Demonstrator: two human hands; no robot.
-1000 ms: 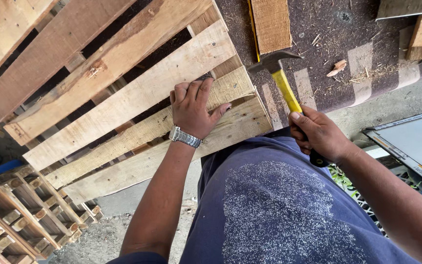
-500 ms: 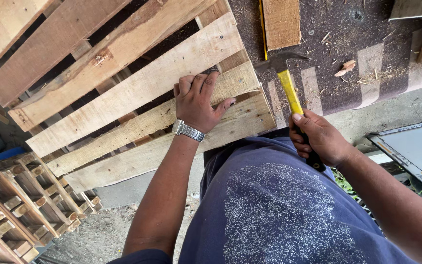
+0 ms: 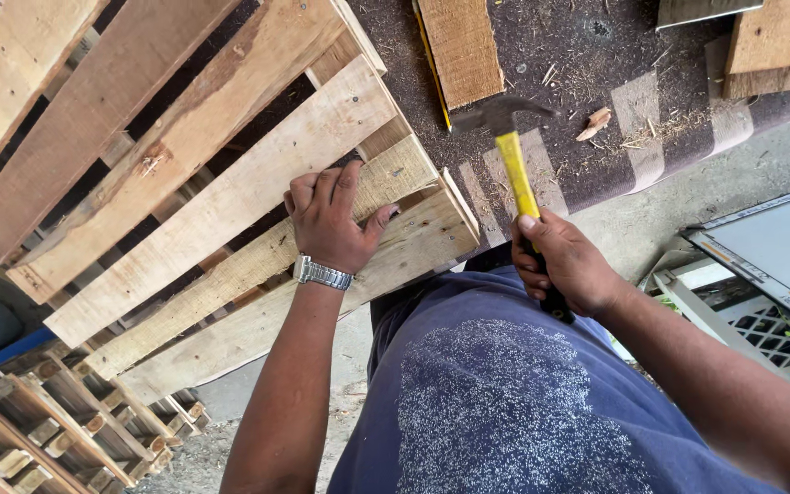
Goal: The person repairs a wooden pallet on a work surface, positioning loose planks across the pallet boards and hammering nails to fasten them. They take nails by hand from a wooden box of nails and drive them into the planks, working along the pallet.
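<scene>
A dark, gritty mat [image 3: 596,174] strewn with wood chips and paler stripes covers the ground, giving way to grey concrete [image 3: 733,183] at the right. On it stands a wooden pallet [image 3: 185,183], filling the left half of the view, its pale, rough slats running diagonally with dark gaps between them and nail heads showing near the ends. The left hand [image 3: 329,224], a metal wristwatch [image 3: 322,273] on its wrist, lies flat on the slats near the pallet's corner, fingers spread and closed on nothing. The right hand [image 3: 564,265] is wrapped tight around the black grip of a hammer [image 3: 514,155] with a yellow handle and a dark steel head, which is raised beside the pallet's corner, over the mat. A short loose board [image 3: 461,50] lies just beyond the hammer head. More stacked pallets [image 3: 38,421] sit at lower left, and a white frame with a grid [image 3: 752,311] at the right.
</scene>
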